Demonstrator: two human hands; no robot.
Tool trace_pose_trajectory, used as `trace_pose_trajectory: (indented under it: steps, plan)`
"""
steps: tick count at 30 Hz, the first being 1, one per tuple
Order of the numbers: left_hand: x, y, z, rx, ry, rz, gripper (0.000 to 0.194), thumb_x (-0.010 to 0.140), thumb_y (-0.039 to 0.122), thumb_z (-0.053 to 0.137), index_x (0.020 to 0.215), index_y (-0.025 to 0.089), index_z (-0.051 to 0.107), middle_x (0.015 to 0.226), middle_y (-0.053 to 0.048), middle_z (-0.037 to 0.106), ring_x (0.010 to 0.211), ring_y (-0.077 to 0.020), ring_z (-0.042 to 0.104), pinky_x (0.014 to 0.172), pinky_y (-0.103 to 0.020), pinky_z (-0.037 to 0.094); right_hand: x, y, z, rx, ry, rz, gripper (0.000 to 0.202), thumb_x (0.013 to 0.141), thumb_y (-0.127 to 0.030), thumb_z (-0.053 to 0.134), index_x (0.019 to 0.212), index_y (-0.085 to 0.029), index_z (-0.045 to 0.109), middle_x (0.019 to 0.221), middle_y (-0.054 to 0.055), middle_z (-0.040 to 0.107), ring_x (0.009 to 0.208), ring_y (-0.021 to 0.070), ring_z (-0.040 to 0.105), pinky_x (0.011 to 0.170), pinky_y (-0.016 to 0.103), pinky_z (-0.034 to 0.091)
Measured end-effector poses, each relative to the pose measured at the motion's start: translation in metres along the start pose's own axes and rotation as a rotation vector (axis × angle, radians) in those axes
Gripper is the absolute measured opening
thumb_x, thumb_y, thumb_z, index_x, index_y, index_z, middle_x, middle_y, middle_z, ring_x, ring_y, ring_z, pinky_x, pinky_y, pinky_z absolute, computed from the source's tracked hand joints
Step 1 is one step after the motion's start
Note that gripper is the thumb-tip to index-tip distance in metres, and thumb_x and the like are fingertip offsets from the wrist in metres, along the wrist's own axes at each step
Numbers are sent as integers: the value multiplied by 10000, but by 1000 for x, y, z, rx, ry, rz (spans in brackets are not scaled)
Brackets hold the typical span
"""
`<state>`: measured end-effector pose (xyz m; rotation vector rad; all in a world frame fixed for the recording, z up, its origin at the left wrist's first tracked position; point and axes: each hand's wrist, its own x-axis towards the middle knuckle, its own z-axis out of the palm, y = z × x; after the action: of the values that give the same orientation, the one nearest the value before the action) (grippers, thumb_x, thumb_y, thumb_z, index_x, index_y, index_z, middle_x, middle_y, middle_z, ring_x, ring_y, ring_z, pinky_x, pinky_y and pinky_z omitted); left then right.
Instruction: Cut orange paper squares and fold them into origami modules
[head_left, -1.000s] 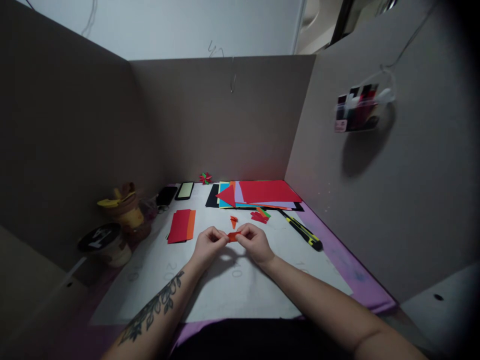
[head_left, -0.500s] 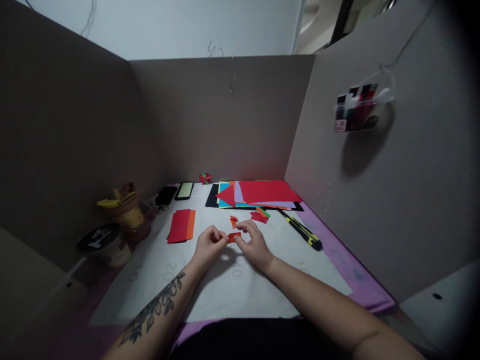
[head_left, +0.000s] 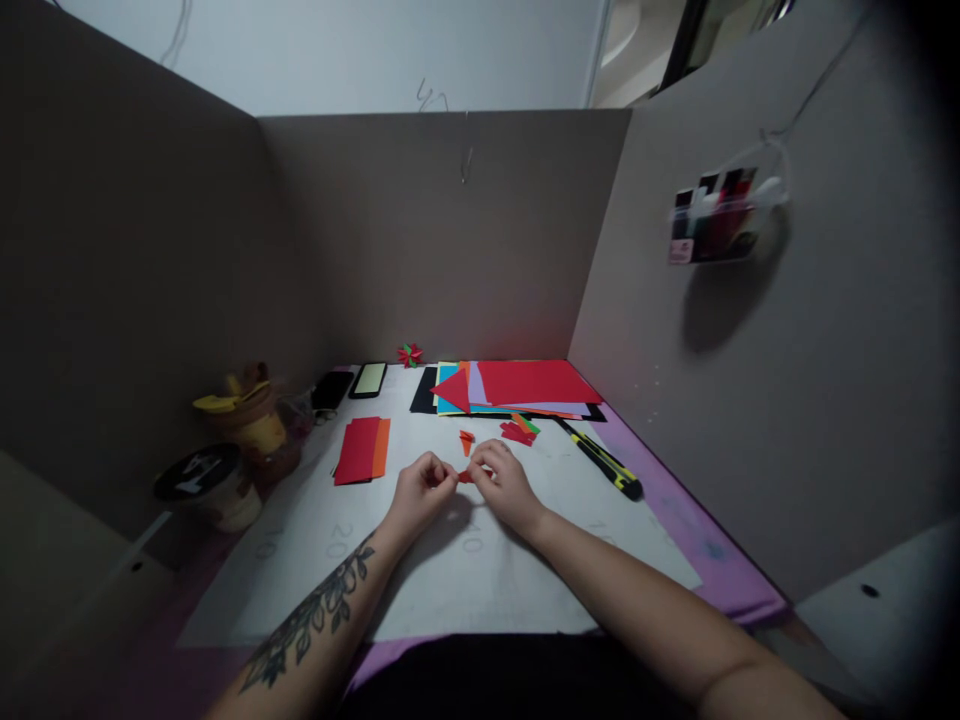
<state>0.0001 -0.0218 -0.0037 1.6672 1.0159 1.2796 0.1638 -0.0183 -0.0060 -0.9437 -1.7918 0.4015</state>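
Note:
A small red-orange piece of paper [head_left: 465, 477] is pinched between my two hands over the white sheet. My left hand [head_left: 423, 490] grips its left end with thumb and forefinger. At its right end, my right hand [head_left: 508, 488] has its fingers closed on it and hides part of it. Just beyond my fingers lies a small folded orange paper piece [head_left: 466, 442]. Farther right are several red paper strips [head_left: 517, 433] with orange and green ones. A stack of red and orange paper rectangles [head_left: 358, 450] lies left of my left hand.
Large coloured sheets [head_left: 536, 383] are stacked at the back, near a folded paper star [head_left: 410, 356]. A yellow-black utility knife [head_left: 611, 467] lies at right. Two phones [head_left: 368, 380] and a lidded tub [head_left: 206, 485] stand left. Grey panels [head_left: 450, 240] enclose the table.
My right hand's fingers have closed down onto the red-orange paper, which now shows as a narrower strip. My left hand has barely moved.

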Motion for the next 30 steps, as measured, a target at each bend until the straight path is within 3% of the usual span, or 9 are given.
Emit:
trace_pose_trajectory:
  steps: [8,10,13,19,23,30]
  plan:
    - [5,0,-5,-50,67,-58,222,704,244,619,634,183,417,656,9,587,615,-103,539,612,-226,418,6,7,-6,170,103,193,188,809,-230,505,624,-195,515,741,22,529,737,165,512,684,288,411]
    - [5,-2,-4,-53,40,-88,143,693,252,633,736,168,524,691,-2,604,644,-116,564,612,-231,440,7,6,-5,196,129,225,199,803,-246,513,611,-193,509,717,18,525,725,163,505,673,285,406]
    - [4,-4,0,-65,-30,-126,256,677,276,660,899,153,627,809,-48,646,736,-150,602,628,-246,473,6,3,-2,227,130,243,205,803,-261,516,609,-194,510,711,13,528,722,160,505,675,281,405]
    - [4,-1,2,-77,10,-232,180,719,313,617,723,134,640,602,-5,593,529,-102,520,510,-210,410,2,1,6,222,35,217,185,797,-242,529,618,-194,524,742,16,526,731,159,512,686,279,415]
    - [6,-2,-1,-77,67,-233,184,707,320,611,680,141,641,595,-4,593,536,-107,513,513,-208,387,1,3,6,190,-24,204,162,783,-226,547,624,-194,553,763,23,546,755,166,526,720,291,430]
    - [5,2,-1,60,67,-185,166,689,303,603,634,154,649,590,-1,607,561,-122,511,545,-221,382,0,3,6,109,-69,147,91,774,-194,542,702,-204,596,814,32,568,836,185,545,787,316,427]
